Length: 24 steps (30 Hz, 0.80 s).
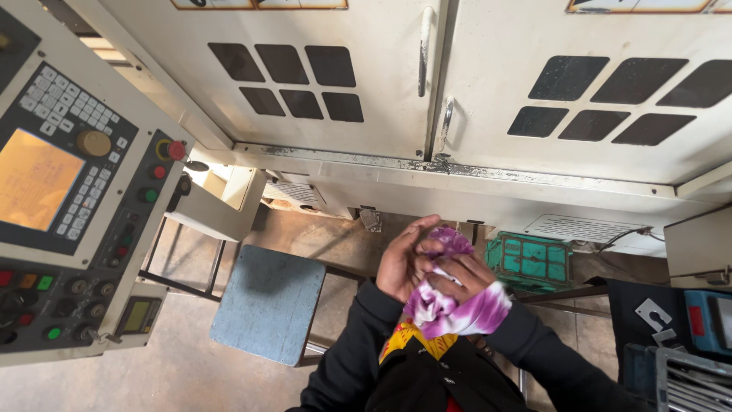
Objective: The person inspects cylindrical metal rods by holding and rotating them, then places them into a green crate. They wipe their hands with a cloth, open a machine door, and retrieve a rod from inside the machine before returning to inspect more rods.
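A cream metal machine cabinet [457, 91] with dark windowed doors fills the top; its grey control panel [69, 206] with an orange screen stands left. Below sits a blue square stool [268, 303]. In front of the person's chest, the left hand [400, 263] and right hand [457, 273] both clutch a purple-and-white tie-dyed cloth [457, 309].

Cloth [450, 305]: one piece of soft fabric, tie-dyed purple and white, crumpled into a loose bundle with no flat edge showing. Position: held in front of the person's chest, bunched between the left hand [400, 263] and the right hand [457, 275], upper part wadded over the fingers, lower part draped across the right wrist and dark sleeve.
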### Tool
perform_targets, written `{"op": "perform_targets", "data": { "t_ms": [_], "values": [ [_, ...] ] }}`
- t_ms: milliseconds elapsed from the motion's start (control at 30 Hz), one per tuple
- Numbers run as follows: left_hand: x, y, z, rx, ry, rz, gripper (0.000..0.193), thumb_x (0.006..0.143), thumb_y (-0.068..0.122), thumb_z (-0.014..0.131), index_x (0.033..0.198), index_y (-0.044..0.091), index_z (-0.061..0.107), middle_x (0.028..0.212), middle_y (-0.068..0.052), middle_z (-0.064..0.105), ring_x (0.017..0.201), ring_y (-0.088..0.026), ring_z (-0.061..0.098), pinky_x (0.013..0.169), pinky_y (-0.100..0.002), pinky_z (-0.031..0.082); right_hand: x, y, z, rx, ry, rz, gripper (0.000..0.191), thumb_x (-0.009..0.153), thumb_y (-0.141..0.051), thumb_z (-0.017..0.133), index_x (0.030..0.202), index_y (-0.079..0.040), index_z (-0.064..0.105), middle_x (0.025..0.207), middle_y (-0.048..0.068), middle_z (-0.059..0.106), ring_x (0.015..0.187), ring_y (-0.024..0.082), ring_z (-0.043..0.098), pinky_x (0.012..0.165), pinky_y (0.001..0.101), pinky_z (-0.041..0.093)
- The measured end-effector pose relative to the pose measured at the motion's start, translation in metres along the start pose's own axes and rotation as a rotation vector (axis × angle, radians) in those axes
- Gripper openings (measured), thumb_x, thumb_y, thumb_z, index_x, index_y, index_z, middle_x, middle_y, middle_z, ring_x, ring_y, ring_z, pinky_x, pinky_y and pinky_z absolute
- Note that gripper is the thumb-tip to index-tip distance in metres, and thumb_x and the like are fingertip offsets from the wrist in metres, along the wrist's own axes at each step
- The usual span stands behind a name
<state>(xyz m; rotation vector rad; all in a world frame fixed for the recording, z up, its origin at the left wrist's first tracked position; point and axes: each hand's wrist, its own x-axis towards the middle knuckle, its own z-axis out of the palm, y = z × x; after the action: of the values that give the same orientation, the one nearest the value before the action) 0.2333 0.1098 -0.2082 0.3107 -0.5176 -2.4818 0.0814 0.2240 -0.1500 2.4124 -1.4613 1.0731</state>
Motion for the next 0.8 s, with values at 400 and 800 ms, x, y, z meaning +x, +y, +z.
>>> {"op": "perform_targets", "data": {
  "t_ms": [400,800],
  "values": [
    [-0.014,-0.087,-0.041,-0.07,0.126,0.168,0.049,0.11,0.037,0.055,0.148,0.006,0.049,0.138,-0.011,0.059,0.127,-0.027,0.059,0.112,-0.042,0.051,-0.031,0.017,0.063,-0.143,0.078,0.254,0.073,0.065,-0.043,0.086,0.128,-0.025,0.055,0.14,0.011,0.052,0.13,0.032,0.052,0.108,0.051,0.042],
    [-0.103,0.014,-0.15,1.962,0.927,0.51,0.102,0.071,0.022,0.088,0.153,0.001,0.031,0.133,-0.032,0.053,0.121,-0.054,0.052,0.099,-0.056,0.045,-0.144,0.085,0.044,-0.175,-0.687,0.811,0.076,0.085,-0.063,0.063,0.149,-0.026,0.043,0.148,0.02,0.048,0.132,0.042,0.052,0.104,0.0557,0.049]
  ]
}}
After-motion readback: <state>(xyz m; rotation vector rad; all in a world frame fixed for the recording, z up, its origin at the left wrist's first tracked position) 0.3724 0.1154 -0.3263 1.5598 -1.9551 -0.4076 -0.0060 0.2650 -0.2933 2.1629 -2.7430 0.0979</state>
